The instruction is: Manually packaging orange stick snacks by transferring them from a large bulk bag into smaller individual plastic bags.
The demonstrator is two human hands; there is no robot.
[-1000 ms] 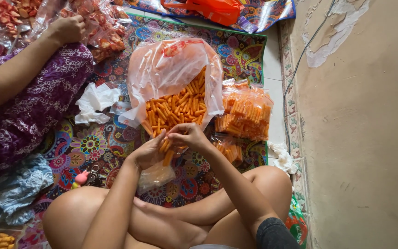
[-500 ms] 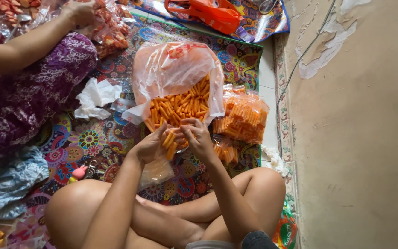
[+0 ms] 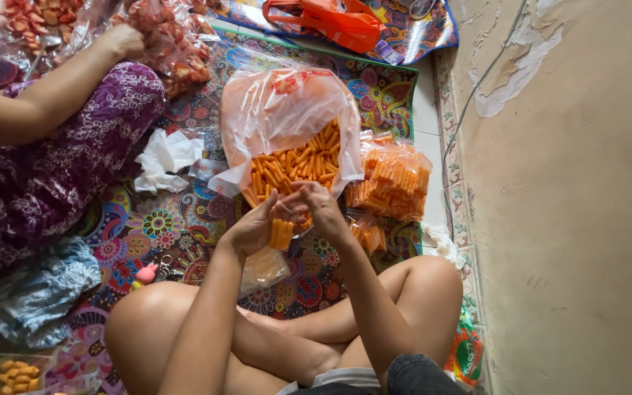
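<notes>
Orange snack sticks in a small clear packet (image 3: 281,234) pinched between left hand (image 3: 251,228) and right hand (image 3: 322,208), fingers closed on its top; packet's lower part is hard to make out. Big open bag (image 3: 287,132) just beyond the hands, filled packets (image 3: 390,179) right of right hand

Orange snacks on a bright floral mat

My small bag (image 3: 281,234) holds orange sticks; the big clear bag (image 3: 287,124) beyond is orange too. The mat (image 3: 162,219) shows many-coloured flowers. Left, a purple dress (image 3: 53,168) with white print, white paper (image 3: 164,157); far, an orange tote (image 3: 327,22).
</notes>
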